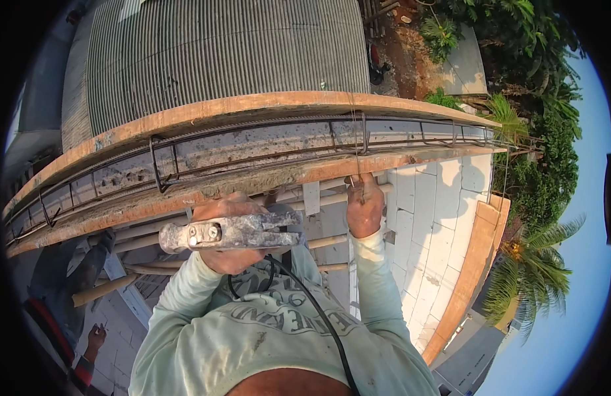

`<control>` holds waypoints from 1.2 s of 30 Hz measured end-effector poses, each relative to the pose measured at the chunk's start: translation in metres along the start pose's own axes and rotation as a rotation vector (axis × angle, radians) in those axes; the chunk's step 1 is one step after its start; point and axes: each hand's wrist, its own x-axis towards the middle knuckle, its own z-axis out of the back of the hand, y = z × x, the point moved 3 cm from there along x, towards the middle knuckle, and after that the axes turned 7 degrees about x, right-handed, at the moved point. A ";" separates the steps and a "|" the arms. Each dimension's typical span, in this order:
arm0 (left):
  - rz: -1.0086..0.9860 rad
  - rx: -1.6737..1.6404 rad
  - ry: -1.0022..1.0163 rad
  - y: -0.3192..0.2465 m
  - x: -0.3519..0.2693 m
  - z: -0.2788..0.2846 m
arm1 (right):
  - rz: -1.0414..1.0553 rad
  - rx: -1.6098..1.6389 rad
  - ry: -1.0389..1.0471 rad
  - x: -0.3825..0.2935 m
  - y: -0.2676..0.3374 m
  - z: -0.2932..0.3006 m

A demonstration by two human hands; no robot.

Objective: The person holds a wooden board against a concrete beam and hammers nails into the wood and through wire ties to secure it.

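Observation:
My left hand (232,261) grips a claw hammer (243,232) upright, its worn, mortar-stained head towards my face and its handle hidden below. My right hand (366,208) is closed just under the near formwork board (330,171). Between its thumb and finger is a small metal piece, perhaps a nail. A thin wire or string (356,143) runs from the far formwork board (236,104) down to these fingers. Between the two boards lies a reinforcing-steel cage (256,155) with square stirrups. Mortar is crusted along the near board's edge.
A light block wall (424,203) stands at right, with another timber board (466,282) along its edge. Bamboo poles (159,242) cross below. At lower left is another person, whose hand (96,336) holds something thin. A corrugated roof (226,49) lies beyond the formwork.

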 end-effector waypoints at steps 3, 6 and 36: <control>0.027 -0.068 -0.008 0.001 -0.003 0.000 | -0.222 0.411 0.013 -0.012 -0.011 -0.021; 0.110 -0.055 -0.014 0.000 0.002 -0.001 | -0.517 0.967 0.016 -0.026 0.010 -0.048; 0.015 -0.012 0.194 -0.009 0.003 0.002 | -0.561 1.212 0.410 0.000 -0.023 -0.013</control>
